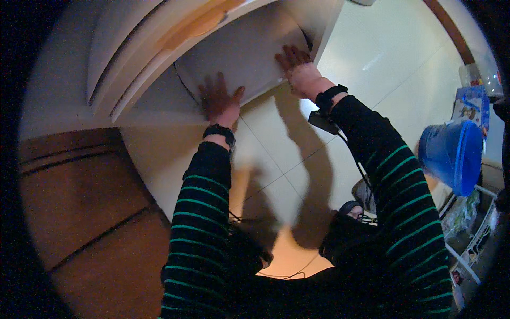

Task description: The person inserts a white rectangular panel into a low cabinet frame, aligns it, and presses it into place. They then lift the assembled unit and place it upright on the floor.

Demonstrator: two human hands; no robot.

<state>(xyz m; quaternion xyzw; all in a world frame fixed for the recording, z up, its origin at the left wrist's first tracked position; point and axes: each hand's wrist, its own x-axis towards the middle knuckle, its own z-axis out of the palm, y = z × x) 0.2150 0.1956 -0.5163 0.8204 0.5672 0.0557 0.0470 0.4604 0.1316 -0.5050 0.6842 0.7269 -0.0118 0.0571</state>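
Note:
Both arms reach forward to a pale flat panel point(239, 53) set within a white cabinet-like frame point(154, 87). My left hand point(219, 98) rests at the panel's near edge, its fingers spread and nothing in its grasp. Farther right, my right hand point(298, 69) lies on the panel close to its right side, fingers also apart. Dark, thin gaps show between the panel and the frame at both sides. What lies beneath or behind the panel is hidden.
Pale floor tiles point(281, 173) lie below, and my feet stand near the bottom. At the left is a brown wooden surface point(90, 202). A blue bucket point(449, 154) stands at the right, with a white wire rack point(470, 252) below it and a blue box point(470, 106) behind.

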